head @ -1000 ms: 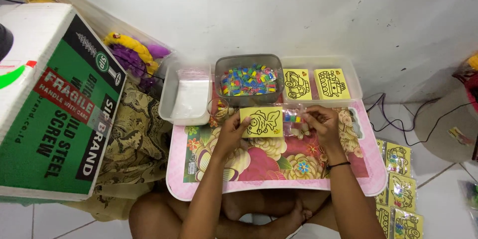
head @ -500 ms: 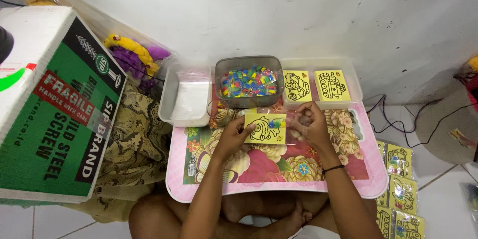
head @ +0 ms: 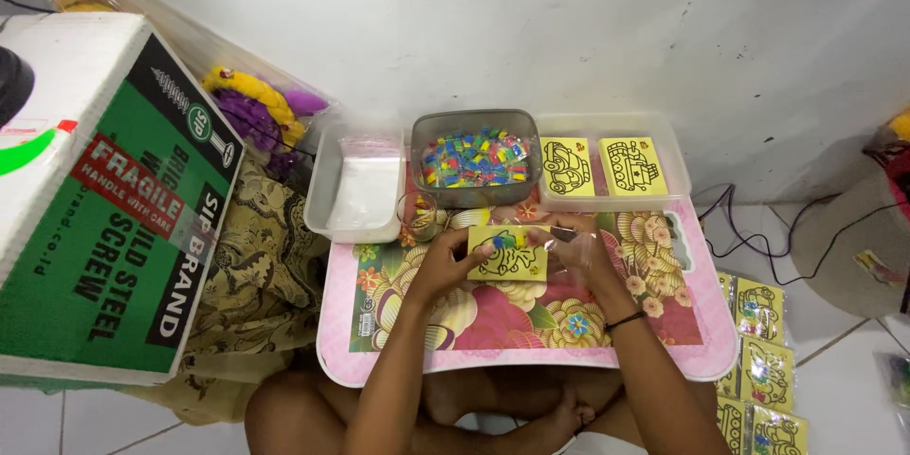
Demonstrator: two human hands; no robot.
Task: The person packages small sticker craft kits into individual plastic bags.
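Your left hand (head: 445,265) pinches the left edge of the yellow card (head: 509,253), thumb on top. Your right hand (head: 578,251) grips the clear bag (head: 569,245) at the card's right edge. Both hands are closed on something, neither is free.

The card sits just above the pink tray table (head: 531,360), near its back edge, and is roughly level. Small coloured pieces rest on the card's upper middle, though I can't tell how many, or whether they're loose.

Handling notes:
- Keep the card flat. Tilt it and whatever sits on it probably slides.
- Hold the bag mouth open with the right fingers and feed the card in straight, short edge first.
- Grip by the card's edge only, since a thumb over the drawing blocks entry.
- The bag film is thin and glossy and likely clings, so go slow.

Around you: the grey tub (head: 475,157) of coloured bits sits just behind the card, the white bin (head: 355,185) of bags is back left, and the clear tray (head: 607,163) with two cards is back right. Finished packs (head: 758,360) lie on the floor to the right.
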